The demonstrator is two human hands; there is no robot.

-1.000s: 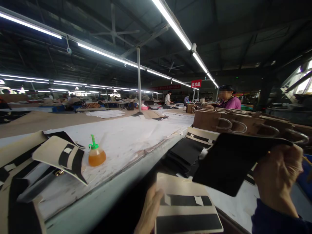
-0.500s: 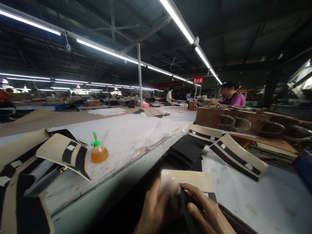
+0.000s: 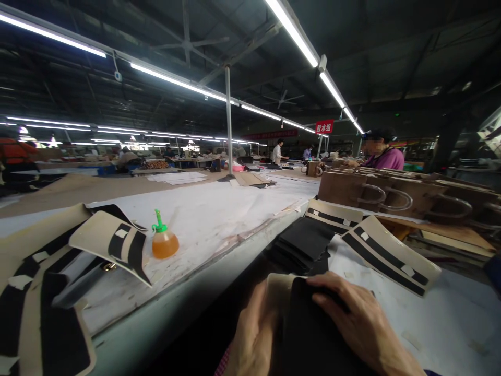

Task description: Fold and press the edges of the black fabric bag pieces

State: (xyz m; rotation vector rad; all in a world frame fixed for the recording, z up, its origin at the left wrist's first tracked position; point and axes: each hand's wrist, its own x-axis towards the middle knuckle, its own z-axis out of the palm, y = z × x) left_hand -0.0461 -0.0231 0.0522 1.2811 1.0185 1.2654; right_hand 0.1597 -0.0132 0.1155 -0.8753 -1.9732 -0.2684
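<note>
At the lower middle, my left hand [image 3: 252, 329] is closed on the left side of a cream panel [image 3: 277, 289]. My right hand [image 3: 362, 318] grips the upper edge of a black sheet [image 3: 313, 337], which hangs over most of that panel and hides it. Ahead of both hands lies a stack of black sheets [image 3: 303, 240]. To its right, a cream panel with black strips [image 3: 385, 256] rests on white paper, and another striped panel [image 3: 332, 215] lies farther back.
A bottle of amber liquid [image 3: 165, 245] with a green pump stands on the white-covered table [image 3: 219, 209]. More striped panels [image 3: 111, 243] are piled at left. Brown bags with clear handles [image 3: 344, 190] line the right side. A co-worker in purple [image 3: 391, 158] is behind them.
The black sheet has swung across the cream panel, covering its strips and most of its face. My right hand has moved up and right with the sheet. The view has turned slightly left.
</note>
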